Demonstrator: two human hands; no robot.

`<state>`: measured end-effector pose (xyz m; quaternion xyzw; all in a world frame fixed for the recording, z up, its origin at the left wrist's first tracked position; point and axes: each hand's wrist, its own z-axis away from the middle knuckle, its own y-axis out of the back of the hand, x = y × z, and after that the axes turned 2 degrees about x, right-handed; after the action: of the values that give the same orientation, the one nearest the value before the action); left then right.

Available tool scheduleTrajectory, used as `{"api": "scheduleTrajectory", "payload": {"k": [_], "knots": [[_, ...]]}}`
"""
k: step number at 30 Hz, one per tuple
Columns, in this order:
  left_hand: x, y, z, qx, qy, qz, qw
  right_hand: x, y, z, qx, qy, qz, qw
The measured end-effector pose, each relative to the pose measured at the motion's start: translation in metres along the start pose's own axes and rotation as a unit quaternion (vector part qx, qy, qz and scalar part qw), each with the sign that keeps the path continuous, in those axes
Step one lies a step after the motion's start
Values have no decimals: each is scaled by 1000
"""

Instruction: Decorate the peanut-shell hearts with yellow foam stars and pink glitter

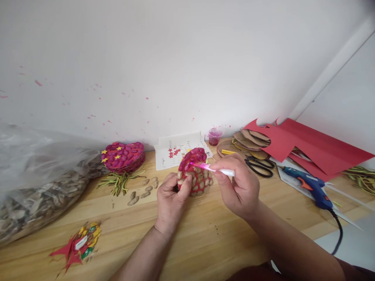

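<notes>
My left hand (171, 199) grips the lower left edge of a red disc (197, 188) covered with peanuts, its thumb on the front. Peanuts along the top and upper left are coated magenta; the lower ones are bare tan shells. Between the thumb and fingers of my right hand (241, 187) is a white-handled paintbrush (224, 171). Its magenta tip meets the disc among the upper peanuts. Behind the disc lies a white sheet (162, 158) with small red paper stars (174, 152) on it. A small clear cup of magenta paint (215, 137) stands by the wall.
At left are a plastic bag of peanuts (43, 203), a finished-looking magenta peanut piece (124, 156), loose peanuts (145, 194) and paper scraps (82, 244). Scissors (260, 167), a blue glue gun (312, 185), cardboard discs (249, 138) and red paper (319, 144) lie right.
</notes>
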<state>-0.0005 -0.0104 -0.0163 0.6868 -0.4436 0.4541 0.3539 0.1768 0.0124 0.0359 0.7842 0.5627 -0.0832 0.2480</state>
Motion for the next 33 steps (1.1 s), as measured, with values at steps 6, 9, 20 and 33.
{"api": "scheduleTrajectory", "payload": {"k": [6,9,20,33], "knots": [[3,-1,-2,8,-25,-16,1000,-1,0,1,0,2,-13,1000],[4,0,-5,23,-51,-40,998,-1,0,2,-5,1,-17,1000],[2,2,-5,34,-106,-55,992,-3,1,0,9,-7,-9,1000],[2,1,-6,32,-121,-50,991,-6,2,-1,3,14,-12,1000]]}}
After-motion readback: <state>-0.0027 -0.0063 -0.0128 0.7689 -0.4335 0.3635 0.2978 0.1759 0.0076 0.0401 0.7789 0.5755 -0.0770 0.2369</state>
